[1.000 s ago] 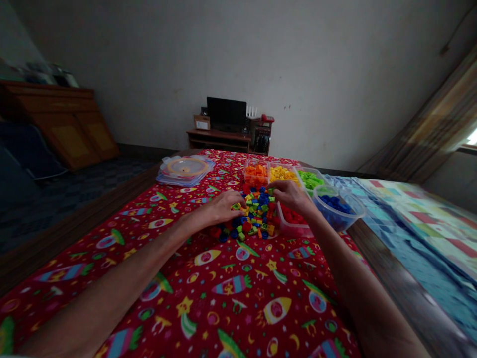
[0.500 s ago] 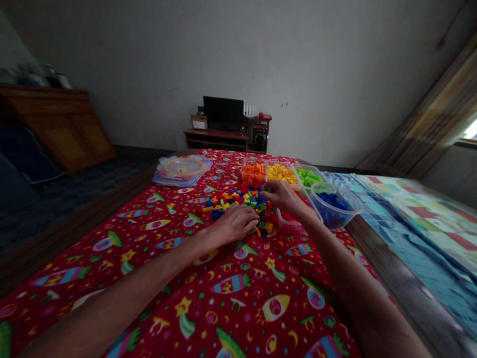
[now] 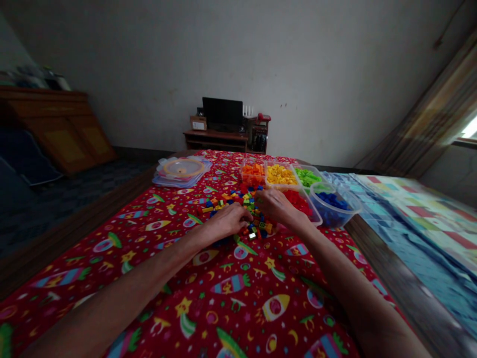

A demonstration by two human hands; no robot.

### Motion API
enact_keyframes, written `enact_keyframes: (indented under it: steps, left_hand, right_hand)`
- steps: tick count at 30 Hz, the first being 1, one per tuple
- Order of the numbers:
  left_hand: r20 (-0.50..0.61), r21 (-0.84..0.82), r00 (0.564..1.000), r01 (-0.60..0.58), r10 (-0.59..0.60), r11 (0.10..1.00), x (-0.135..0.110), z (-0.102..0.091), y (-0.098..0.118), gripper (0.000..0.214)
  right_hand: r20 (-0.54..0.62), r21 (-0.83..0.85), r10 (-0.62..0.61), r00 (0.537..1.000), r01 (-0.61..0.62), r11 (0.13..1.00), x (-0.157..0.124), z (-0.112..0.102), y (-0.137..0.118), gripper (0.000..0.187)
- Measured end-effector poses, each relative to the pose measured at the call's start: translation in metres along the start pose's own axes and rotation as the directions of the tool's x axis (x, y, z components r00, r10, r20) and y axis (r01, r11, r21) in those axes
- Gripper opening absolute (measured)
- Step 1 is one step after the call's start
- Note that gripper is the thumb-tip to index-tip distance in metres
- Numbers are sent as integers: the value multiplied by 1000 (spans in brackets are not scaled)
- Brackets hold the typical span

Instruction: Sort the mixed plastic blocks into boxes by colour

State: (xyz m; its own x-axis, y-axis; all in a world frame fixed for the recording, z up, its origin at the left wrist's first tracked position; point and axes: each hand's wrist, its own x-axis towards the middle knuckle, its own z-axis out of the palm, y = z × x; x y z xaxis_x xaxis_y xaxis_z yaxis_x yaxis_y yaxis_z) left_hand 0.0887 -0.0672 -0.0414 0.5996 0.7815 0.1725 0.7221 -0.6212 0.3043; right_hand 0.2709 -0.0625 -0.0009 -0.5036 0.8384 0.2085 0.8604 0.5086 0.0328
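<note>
Loose blocks (image 3: 263, 226) lie under and between both hands' fingers, within easy reach. Left hand (image 3: 231, 218) and right hand (image 3: 275, 203) bend their fingers down; I cannot tell whether they pinch any. Beyond the right fingers, single-colour tubs (image 3: 353, 211) stand open, lids (image 3: 182, 168) stacked off leftward.

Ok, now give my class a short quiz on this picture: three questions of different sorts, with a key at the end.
1. What colour are the bricks in the round tub? a) orange b) blue c) green
2. True or false: the stacked lids lie to the left of the loose mixed pile.
3. Fill the gap: the tray of red bricks is nearer to the person's ____ hand.

Key: 1 b; 2 true; 3 right hand.
</note>
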Motion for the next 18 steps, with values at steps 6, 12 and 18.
enact_keyframes:
  steps: [6, 12, 18]
  left_hand:
    - [-80, -38, 994, 69, -72, 997, 4, 0, -1, 23]
    - [-150, -655, 935, 150, -322, 741, 14, -13, -17, 34]
    - [-104, -806, 920, 145, -378, 575, 11, -17, -10, 52]
  right_hand:
    - [9, 21, -13, 1000, 13, 1000, 4, 9, 3, 25]
    - [-105, 268, -132, 986, 156, 951, -2, -1, 4, 17]
    - [-173, 367, -211, 962, 262, 893, -1, 2, -4, 15]
